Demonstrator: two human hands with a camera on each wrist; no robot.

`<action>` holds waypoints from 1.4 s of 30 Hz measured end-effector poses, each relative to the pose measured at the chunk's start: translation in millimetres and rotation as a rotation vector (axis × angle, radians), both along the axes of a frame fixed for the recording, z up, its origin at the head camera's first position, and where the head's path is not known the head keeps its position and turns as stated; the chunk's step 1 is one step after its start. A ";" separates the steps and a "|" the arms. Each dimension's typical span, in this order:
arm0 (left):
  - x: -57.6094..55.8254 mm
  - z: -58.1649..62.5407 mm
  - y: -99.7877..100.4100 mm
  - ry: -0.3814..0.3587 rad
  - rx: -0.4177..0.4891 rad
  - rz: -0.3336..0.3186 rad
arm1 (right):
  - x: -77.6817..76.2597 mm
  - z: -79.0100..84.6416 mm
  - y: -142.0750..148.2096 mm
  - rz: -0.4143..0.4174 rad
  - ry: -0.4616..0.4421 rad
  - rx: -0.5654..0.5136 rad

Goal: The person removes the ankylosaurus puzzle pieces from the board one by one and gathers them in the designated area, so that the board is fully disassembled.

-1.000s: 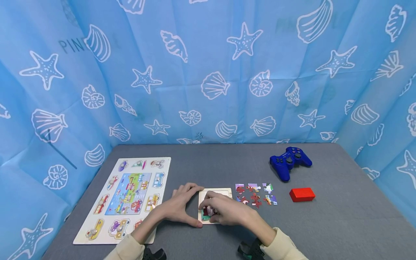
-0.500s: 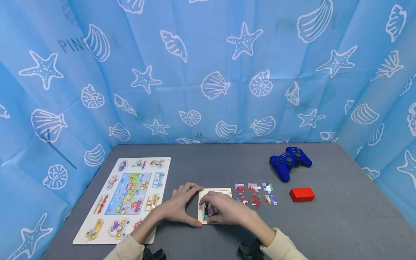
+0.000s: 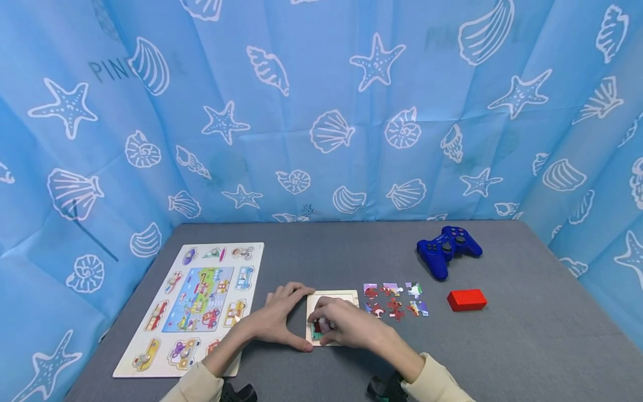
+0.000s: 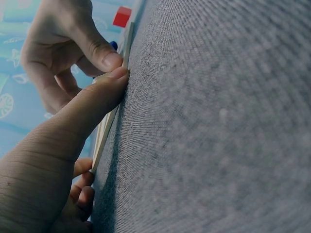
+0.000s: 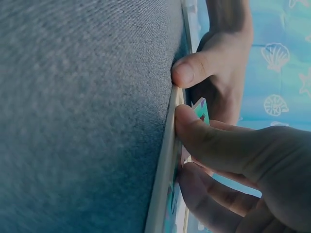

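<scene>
Okay, your left hand (image 3: 278,315) lies spread along the left side of the small wooden tray (image 3: 336,293), thumb at the near corner, index finger at the far one, not curled round anything. Your right hand (image 3: 351,324) pinches a puzzle piece (image 5: 201,108) between thumb and fingers; it's tilted up at the tray's near-left part, mostly hidden by your fingers. Six loose pieces (image 3: 395,309) lie in two rows of three just right of the tray. On the gray table (image 3: 341,257) you also have the peg puzzle board (image 3: 161,365) at left, a blue game controller (image 3: 449,251) at far right and a red block (image 3: 467,301) nearer you
</scene>
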State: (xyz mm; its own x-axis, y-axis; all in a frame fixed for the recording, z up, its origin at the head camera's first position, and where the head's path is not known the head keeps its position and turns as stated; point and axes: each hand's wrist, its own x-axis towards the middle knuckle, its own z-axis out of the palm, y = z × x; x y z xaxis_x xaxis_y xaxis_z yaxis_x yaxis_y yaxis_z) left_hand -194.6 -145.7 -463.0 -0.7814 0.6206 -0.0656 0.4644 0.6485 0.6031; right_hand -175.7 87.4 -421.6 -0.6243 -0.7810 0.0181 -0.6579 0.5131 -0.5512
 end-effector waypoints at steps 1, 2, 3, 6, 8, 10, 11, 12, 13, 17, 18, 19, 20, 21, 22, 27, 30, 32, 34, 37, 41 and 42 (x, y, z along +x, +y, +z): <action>0.0 0.0 -0.1 -0.001 0.000 0.002 | 0.3 0.0 -0.3 0.000 0.006 0.002; -0.1 -0.3 -0.2 -0.001 -0.001 0.001 | 0.6 0.1 -0.5 0.001 0.014 0.003; -0.2 -0.7 0.0 0.002 -0.003 0.002 | 1.0 0.3 -0.4 0.001 0.022 0.004; -0.6 -1.0 0.2 0.004 -0.006 0.002 | 1.7 0.8 -0.2 -0.001 0.038 0.003; -0.6 -1.2 0.3 0.006 -0.006 0.002 | 2.1 1.1 0.0 -0.004 0.040 -0.002; -0.7 -0.8 0.3 0.007 -0.005 0.001 | 2.2 1.0 0.1 -0.006 0.037 -0.010; -0.7 -0.7 0.2 0.006 -0.004 0.000 | 2.3 0.9 0.1 -0.009 0.030 -0.013; -0.7 -0.5 0.1 0.005 -0.004 0.000 | 2.3 0.6 0.1 -0.009 0.022 -0.017; -0.7 -0.3 0.0 0.005 -0.003 0.000 | 2.4 0.4 -0.1 -0.010 0.017 -0.020; -0.8 -0.4 0.1 0.003 -0.006 0.000 | 2.5 -0.8 -0.2 -0.012 0.004 -0.017; -0.8 -0.5 0.1 0.003 -0.007 0.000 | 2.5 -1.1 0.2 -0.013 0.004 -0.018; -0.8 -0.7 0.2 0.002 -0.008 0.000 | 2.4 -1.3 0.7 -0.016 0.005 -0.016; -0.8 -1.0 0.2 0.002 -0.010 0.000 | 2.3 -1.8 1.3 -0.018 0.001 -0.019; -0.8 -1.2 0.1 0.001 -0.011 0.000 | 2.1 -2.3 1.9 -0.020 -0.003 -0.021; -0.8 -1.5 0.0 0.000 -0.012 -0.001 | 2.1 -2.5 2.6 -0.019 -0.007 -0.029; -0.6 -2.9 -0.6 0.005 -0.017 0.003 | 1.4 -2.0 3.8 -0.017 -0.007 -0.053; -0.8 -3.2 -0.5 0.012 -0.020 -0.001 | 0.9 -0.9 3.1 -0.027 0.008 -0.043; -0.9 -2.8 -0.3 0.012 -0.021 -0.003 | 0.7 -0.2 2.1 -0.024 0.028 -0.028; -0.9 -2.2 -0.1 0.009 -0.020 -0.006 | 1.1 0.3 1.2 -0.016 0.045 -0.011; -0.7 -1.7 0.1 0.005 -0.018 -0.004 | 1.7 0.2 -0.2 0.008 0.066 0.011; -0.4 -1.5 0.3 0.003 -0.018 -0.001 | 3.0 -0.4 -0.5 0.034 0.084 0.038; -0.3 -1.4 0.3 0.002 -0.018 0.001 | 3.4 -0.6 -0.3 0.038 0.084 0.045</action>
